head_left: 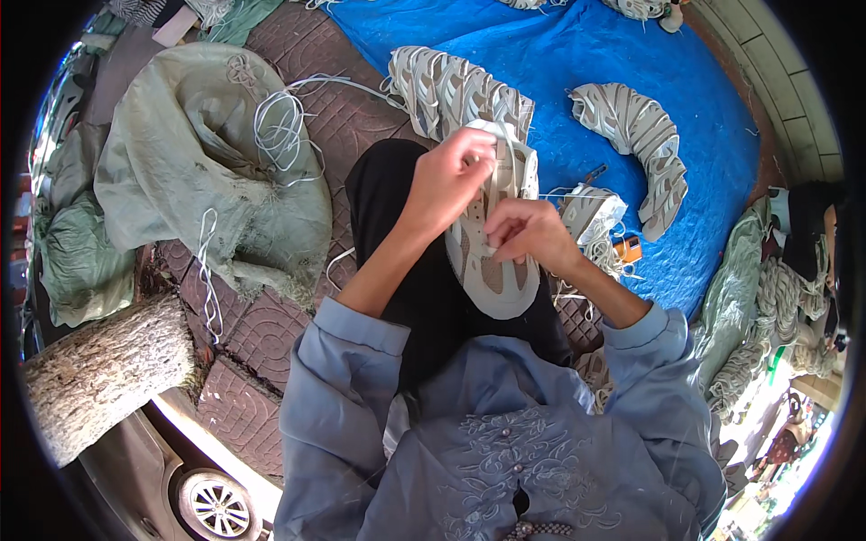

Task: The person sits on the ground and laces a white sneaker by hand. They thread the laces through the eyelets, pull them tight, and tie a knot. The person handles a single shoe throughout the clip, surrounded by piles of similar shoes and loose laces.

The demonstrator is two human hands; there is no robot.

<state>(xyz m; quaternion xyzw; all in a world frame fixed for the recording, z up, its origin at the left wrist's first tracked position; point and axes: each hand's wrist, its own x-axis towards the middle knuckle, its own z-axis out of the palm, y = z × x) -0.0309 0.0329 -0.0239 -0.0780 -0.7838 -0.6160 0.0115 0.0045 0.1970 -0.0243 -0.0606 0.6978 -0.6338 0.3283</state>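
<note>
A white and beige shoe upper [496,270] lies on my lap, over black trousers. My left hand [446,176] grips its far end, fingers closed over the top edge and a white lace. My right hand [528,233] pinches a white lace at the middle of the upper. Both sleeves are light blue.
A blue tarp [631,72] ahead carries a stack of shoe uppers [456,86], a curved row of uppers [636,131], and an orange tool [629,248]. A green sack [198,153] with loose white laces [280,126] lies left on brick paving. A log [104,370] sits lower left.
</note>
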